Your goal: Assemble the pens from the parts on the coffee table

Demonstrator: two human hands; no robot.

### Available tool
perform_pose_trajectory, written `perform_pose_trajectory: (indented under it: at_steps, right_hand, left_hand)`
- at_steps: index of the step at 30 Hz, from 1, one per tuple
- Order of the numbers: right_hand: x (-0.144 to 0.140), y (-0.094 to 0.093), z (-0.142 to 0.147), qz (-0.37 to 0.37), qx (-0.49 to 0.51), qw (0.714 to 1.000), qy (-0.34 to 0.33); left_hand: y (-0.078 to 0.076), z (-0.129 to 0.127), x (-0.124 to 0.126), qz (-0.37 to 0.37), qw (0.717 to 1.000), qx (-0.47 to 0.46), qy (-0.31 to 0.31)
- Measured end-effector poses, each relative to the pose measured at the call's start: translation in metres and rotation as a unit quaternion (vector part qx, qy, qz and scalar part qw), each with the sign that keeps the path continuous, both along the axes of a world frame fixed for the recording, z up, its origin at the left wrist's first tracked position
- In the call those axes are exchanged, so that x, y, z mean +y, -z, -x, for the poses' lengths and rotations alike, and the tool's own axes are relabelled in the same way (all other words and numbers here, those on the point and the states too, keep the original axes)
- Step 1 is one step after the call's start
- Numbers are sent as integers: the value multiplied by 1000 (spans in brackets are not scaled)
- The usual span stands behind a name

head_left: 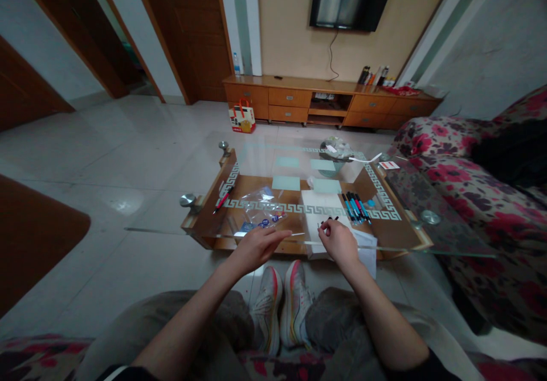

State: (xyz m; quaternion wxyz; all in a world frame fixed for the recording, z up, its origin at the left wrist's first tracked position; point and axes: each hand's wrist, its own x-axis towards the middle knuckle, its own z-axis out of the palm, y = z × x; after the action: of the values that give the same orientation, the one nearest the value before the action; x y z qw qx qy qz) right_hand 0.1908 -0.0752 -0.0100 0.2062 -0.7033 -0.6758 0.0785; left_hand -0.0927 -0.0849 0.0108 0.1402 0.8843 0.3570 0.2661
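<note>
My left hand [261, 248] is closed over the front edge of the glass coffee table [205, 232], with a thin white stick [298, 233] sticking out from its fingertips toward the right. My right hand [339, 243] is curled in a pinch a short way to the right; what its fingers hold is too small to make out. Small dark bits show just beyond those fingertips. Several blue, black and red pens [356, 207] lie side by side beyond my right hand. Left of my hands is a clear plastic bag [261, 201] with blue printed parts. A red and black pen [223, 200] rests at the left.
Papers [365, 250] show near the right hand. A green basket [333, 167] with a plastic liner is at the table's far side. Metal knobs [429, 217] join the glass to its wooden base. A flowered sofa [461, 187] stands right; a low cabinet [288, 96] lines the wall.
</note>
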Motion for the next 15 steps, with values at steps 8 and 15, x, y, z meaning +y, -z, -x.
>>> perform_pose_trajectory:
  at_steps: [8, 15]
  right_hand:
    - [-2, -10, -5, 48, -16, 999, -9]
    - [-1, -13, -4, 104, -34, 994, -7]
  left_hand:
    - [0, 2, 0, 15, 1000, 6, -2]
    - [0, 0, 0, -1, 1000, -2, 3]
